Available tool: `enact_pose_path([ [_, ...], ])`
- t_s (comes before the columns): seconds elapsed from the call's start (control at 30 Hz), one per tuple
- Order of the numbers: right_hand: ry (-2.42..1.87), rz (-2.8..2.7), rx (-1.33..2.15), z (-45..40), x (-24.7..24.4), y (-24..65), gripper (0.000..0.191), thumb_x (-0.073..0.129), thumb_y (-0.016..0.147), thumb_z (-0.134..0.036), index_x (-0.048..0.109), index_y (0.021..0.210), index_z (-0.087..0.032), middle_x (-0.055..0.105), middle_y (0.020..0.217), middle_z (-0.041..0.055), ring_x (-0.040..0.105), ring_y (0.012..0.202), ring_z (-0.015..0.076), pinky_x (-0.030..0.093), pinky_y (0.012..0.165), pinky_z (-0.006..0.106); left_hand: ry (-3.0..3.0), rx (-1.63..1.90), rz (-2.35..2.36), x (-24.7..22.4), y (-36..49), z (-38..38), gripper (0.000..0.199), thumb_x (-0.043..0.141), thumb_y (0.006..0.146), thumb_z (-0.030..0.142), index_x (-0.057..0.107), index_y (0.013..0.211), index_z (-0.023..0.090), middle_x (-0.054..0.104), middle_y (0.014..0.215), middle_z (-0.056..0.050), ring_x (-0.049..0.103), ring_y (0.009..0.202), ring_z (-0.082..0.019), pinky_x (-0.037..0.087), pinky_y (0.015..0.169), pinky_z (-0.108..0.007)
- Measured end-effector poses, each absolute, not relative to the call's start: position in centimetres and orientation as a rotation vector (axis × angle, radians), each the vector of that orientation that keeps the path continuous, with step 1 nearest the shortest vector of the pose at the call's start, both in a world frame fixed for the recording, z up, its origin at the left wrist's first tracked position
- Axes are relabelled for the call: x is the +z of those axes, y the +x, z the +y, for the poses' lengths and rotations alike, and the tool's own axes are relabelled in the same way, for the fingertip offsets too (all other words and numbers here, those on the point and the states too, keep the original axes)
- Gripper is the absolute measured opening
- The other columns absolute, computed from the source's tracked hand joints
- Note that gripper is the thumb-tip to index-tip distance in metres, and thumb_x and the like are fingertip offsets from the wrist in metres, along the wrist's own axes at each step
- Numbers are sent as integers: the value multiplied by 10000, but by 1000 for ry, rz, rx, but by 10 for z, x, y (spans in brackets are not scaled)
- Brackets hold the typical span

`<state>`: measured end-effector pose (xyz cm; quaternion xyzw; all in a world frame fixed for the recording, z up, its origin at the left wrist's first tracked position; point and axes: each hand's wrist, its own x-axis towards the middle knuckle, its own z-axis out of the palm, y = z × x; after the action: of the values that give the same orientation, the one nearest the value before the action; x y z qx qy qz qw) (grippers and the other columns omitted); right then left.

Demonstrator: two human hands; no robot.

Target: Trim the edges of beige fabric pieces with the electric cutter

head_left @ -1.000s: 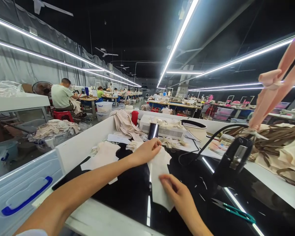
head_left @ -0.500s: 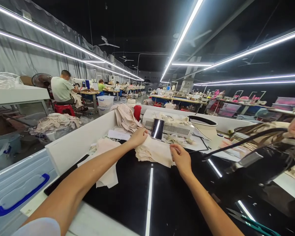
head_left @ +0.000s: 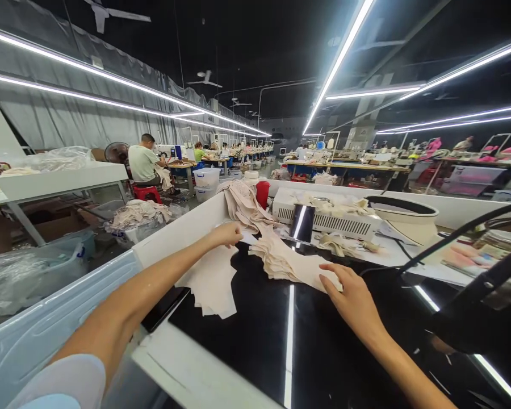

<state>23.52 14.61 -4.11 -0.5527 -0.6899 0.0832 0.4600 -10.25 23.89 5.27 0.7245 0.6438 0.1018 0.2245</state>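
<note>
My left hand (head_left: 229, 234) is closed above the upper end of a cream fabric piece (head_left: 215, 278) at the left of the black glossy table (head_left: 255, 341); whatever its fingers hold is too small to make out. Near the middle lies a fanned stack of cream fabric pieces (head_left: 281, 258). My right hand (head_left: 343, 284) is at the stack's right end, thumb and forefinger apart, fingertips touching the top piece.
Behind the stack stand a white vented box (head_left: 327, 218), a red cup (head_left: 262, 194) and a heap of beige cloth (head_left: 244, 201). A blue-lidded bin (head_left: 80, 329) is at near left. A black cable (head_left: 455, 233) arches at right. Further back, a person (head_left: 143, 162) sits.
The view has turned left. My left hand has moved away from the stack to the left-hand fabric. My right hand stays by the stack's right end, its fingers more spread.
</note>
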Motion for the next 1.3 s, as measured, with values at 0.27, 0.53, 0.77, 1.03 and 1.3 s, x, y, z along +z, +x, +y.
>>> enact_pose_path([
  [0.27,-1252,-1755,365,103,-44,208,326,534,907,-472,743,1053,-268,721,1169,83,681,909,258,566,875,462,2035,143,2106,34,-160,191,352,672,1038,374,627,1308,152,631,1303,-112,656,1130,-257,590,964,-464],
  [0.53,-1173,-1760,543,70,-36,194,276,582,908,-467,757,979,-266,734,1115,92,707,892,245,576,740,370,2072,343,2047,23,-170,175,320,659,1047,377,643,1276,155,645,1273,-103,665,1099,-243,596,950,-442],
  [0.77,-1147,-1625,856,46,-20,170,364,695,823,-600,764,945,-264,754,993,74,672,867,257,547,759,382,2194,717,1672,50,-153,145,97,600,959,259,649,958,174,696,1027,-29,666,975,-198,522,908,-325],
  [1.03,-1045,-1427,1255,23,5,146,616,731,768,-775,735,979,-197,726,981,64,655,968,240,506,911,362,2090,715,1090,62,-75,79,210,572,820,409,541,825,201,564,723,32,529,657,-145,373,597,-231],
  [1.3,-963,-1270,1360,-3,6,162,640,797,708,-784,694,906,-185,628,764,-10,538,672,128,436,628,252,1468,615,936,40,-32,54,453,802,724,483,597,1024,212,624,793,32,573,685,-143,437,610,-215],
])
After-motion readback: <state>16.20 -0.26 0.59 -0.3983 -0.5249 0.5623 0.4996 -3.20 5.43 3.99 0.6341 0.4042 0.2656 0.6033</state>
